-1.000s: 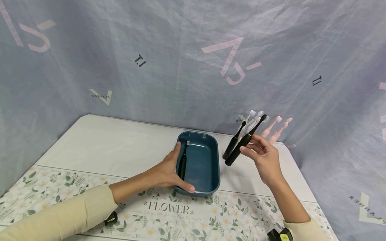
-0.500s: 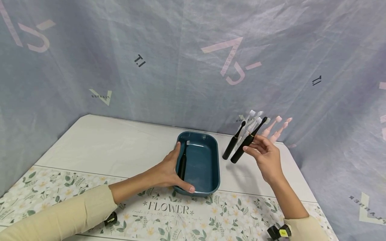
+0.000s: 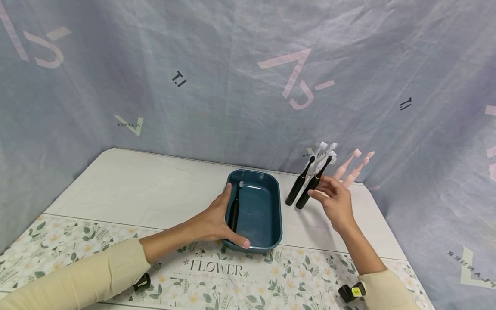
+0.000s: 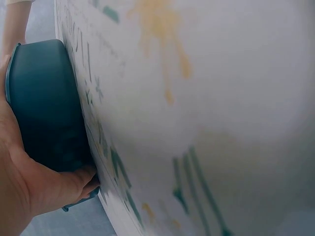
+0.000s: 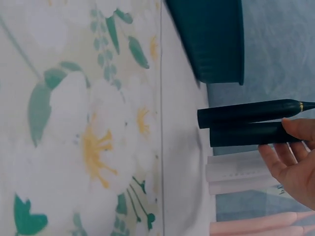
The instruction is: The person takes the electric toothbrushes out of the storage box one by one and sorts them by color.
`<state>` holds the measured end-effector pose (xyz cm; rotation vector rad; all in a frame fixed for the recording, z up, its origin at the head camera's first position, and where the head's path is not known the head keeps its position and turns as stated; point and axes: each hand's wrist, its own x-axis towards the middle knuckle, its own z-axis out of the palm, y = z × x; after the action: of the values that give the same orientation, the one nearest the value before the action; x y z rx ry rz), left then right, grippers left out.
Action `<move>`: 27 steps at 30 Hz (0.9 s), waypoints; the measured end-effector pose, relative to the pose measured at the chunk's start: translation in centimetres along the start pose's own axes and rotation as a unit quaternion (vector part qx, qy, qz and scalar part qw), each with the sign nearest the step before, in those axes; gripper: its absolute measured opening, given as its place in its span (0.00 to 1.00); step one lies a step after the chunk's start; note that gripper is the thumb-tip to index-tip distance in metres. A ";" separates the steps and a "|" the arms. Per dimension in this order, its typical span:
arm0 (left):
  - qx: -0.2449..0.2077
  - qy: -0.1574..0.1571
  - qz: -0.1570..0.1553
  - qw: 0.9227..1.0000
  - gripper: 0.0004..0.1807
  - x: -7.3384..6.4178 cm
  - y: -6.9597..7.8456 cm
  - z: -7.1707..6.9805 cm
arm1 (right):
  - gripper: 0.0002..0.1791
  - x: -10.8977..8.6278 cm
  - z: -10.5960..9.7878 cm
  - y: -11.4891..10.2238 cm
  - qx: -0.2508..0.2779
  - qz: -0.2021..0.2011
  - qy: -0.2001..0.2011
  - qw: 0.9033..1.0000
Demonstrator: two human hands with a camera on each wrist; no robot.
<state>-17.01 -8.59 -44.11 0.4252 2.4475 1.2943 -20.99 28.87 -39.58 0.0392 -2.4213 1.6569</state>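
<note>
A black electric toothbrush (image 3: 308, 193) is pinched between the thumb and fingers of my right hand (image 3: 336, 204). It stands nearly upright, leaning right, close beside another black electric toothbrush (image 3: 296, 190). In the right wrist view the held toothbrush's base (image 5: 236, 134) seems level with the others, at or just above the table. My left hand (image 3: 213, 220) grips the left side of a dark blue plastic bin (image 3: 257, 215), thumb over the near rim. Inside along its left wall lies a third black toothbrush (image 3: 234, 213), partly hidden by the hand.
Several white toothbrushes (image 3: 323, 145) stand behind the black ones, partly covered. Pink toothbrushes (image 3: 351, 177) stand farther right, behind my right hand. A grey-blue curtain (image 3: 217, 107) rises at the table's back edge. A floral mat (image 3: 286, 275) covers the front of the table.
My right hand has moved the black toothbrush slightly away, left and lower, bringing it closer and more parallel to the standing black one. The left hand and the bin have stayed put.
</note>
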 end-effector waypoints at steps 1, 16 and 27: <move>0.001 0.000 0.000 1.000 0.99 0.0 0.0 0.0 | 0.33 0.1 0.1 0.1 0.002 0.001 0.002 1.000; 0.001 -0.001 -0.001 1.000 0.99 0.0 0.0 0.0 | 0.30 0.6 0.7 1.0 0.013 0.005 0.016 1.000; 0.003 0.000 0.005 1.000 1.00 0.0 -0.1 -0.1 | 0.29 0.8 0.7 1.2 0.004 0.003 0.006 1.000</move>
<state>-17.05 -8.68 -44.14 0.4388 2.4515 1.2913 -22.02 28.80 -40.81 0.0251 -2.4084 1.6653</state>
